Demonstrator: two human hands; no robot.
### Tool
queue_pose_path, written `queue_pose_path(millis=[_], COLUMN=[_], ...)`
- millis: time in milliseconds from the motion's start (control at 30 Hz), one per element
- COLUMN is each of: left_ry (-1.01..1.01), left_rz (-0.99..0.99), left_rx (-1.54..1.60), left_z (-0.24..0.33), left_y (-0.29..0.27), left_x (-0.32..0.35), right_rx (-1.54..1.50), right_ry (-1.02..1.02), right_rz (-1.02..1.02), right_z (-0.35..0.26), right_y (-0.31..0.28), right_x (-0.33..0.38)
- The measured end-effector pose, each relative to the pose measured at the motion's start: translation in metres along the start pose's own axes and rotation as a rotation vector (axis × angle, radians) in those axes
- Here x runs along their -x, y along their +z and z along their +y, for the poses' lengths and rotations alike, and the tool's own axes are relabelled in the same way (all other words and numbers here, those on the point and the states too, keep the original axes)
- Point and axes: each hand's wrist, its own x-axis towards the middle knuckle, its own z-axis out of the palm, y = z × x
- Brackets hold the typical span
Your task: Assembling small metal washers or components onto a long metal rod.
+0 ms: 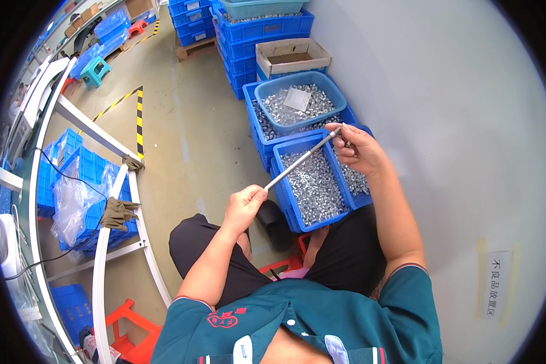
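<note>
My left hand (246,206) is closed round the near end of a thin silvery metal rod (300,160), which slants up to the right above a blue bin. At the rod's far tip is my right hand (363,153), thumb and forefinger pinched on what looks like a small metal part. Something small and shiny also shows under its curled fingers, too small to make out. Below the rod, the blue divided bin (296,213) holds many small silvery metal pieces (316,188); my right hand hides part of its right compartment.
Behind the bin, a light-blue basket (262,97) of metal parts sits on another blue crate. Further back are an open carton (292,68) and stacked blue crates (239,64). A white wall (449,139) stands right, a white-framed bench (103,133) left. A red stool (133,340) is at lower left.
</note>
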Motion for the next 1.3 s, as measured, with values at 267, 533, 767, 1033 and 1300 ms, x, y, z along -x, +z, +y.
queue_pose_path(millis=[267,533,767,1033,1300], left_ry=[0.023,-0.011,-0.007,0.012,-0.017], left_rz=[-0.001,-0.012,-0.007,0.02,0.0], left_rx=[0.046,0.049,0.001,0.014,0.002], left_z=[-0.001,-0.001,0.0,-0.006,0.002], left_y=[-0.001,0.0,0.001,0.001,0.0], left_x=[-0.001,0.001,0.002,-0.001,0.0], right_rx=[-0.172,-0.096,0.184,0.244,-0.052], right_ry=[0.023,-0.035,-0.095,0.194,0.039], right_rz=[0.221,0.04,0.137,0.029,0.101], right_z=[-0.001,0.002,0.002,0.012,0.005], right_y=[-0.005,-0.008,0.008,0.015,-0.011], right_x=[-0.004,-0.002,-0.001,-0.003,-0.004])
